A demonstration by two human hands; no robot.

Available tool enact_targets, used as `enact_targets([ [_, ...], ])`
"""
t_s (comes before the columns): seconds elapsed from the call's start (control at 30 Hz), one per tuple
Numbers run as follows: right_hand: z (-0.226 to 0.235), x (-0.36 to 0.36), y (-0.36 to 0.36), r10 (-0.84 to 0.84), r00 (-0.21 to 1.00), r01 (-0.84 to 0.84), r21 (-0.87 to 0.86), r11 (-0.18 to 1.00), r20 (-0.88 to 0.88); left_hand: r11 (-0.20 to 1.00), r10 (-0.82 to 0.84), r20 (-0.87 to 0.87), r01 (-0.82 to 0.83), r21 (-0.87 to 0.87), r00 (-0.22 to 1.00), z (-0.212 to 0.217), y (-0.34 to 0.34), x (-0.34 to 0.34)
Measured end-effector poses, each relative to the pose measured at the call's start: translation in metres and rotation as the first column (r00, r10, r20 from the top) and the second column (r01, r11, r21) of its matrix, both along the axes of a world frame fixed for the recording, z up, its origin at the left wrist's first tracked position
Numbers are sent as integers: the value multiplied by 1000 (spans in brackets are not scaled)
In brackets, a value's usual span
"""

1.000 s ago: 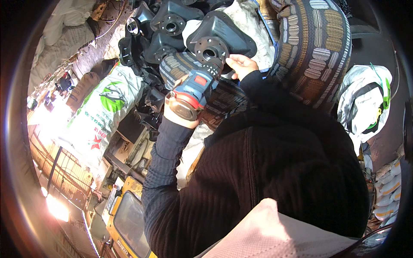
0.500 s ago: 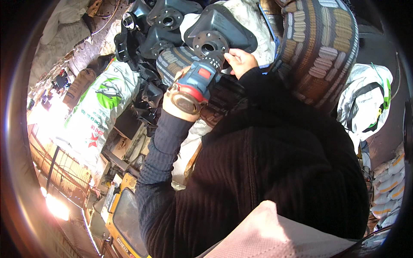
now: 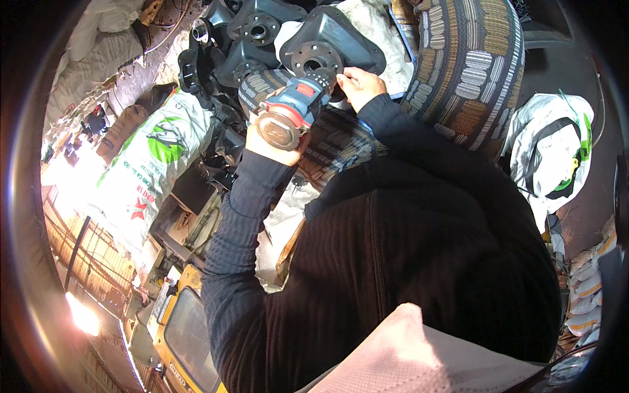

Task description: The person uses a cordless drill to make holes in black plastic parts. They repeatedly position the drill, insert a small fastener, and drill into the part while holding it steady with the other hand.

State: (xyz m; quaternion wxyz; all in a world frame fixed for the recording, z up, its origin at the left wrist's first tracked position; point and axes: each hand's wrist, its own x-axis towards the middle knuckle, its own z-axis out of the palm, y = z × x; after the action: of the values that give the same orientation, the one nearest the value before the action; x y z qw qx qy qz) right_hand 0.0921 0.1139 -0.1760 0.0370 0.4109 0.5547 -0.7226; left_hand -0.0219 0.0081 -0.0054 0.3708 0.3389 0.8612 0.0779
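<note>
At the upper centre of the view, a black part rests against a white sack, its round flange turned toward the person. The left grip is closed around the drill; the chuck points at the flange and overlaps its lower edge. The right grip has its fingers bent together just beside the chuck; whether they pinch anything cannot be told. The bit is hidden, so its seating cannot be confirmed.

Probable hazards and causes:

Finger contact. The right fingertips are close to the chuck; a slip of the drill may strike them.

Off-axis running. If the drill tilts against the flange, the bit may jump and score the surface.

Part movement. The sack appears yielding; torque may swing the part.

Entanglement. The right cuff and the patterned cloth are near the drill; loose fabric may wind onto a turning chuck.
</note>
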Motion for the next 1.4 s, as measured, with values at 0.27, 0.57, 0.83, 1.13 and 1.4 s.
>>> enact_targets([
  [0.27, -4, -2, 3, 108, 994, -110, 173, 979, 21, 950, 158, 55, -137, -281, 986, -12, 1, -16],
  [0.57, 7, 21, 33, -536, 840, 298, -749, 592, -89, 904, -319, -399, 403, 144, 860, 25, -22, 17],
  [0.83, 38, 17, 31, -500, 854, 74, -918, 389, -143, 915, -209, -386, 319, 247, 899, 35, -44, 61],
  [1.13, 39, 18, 23, -182, 845, -140, -538, 831, -502, 911, -224, -429, 345, 228, 875, 36, -49, 60],
  [1.4, 36, 14, 20, -393, 901, -17, -921, 390, -183, 869, -332, -483, 462, 178, 810, 26, -50, 54],
])
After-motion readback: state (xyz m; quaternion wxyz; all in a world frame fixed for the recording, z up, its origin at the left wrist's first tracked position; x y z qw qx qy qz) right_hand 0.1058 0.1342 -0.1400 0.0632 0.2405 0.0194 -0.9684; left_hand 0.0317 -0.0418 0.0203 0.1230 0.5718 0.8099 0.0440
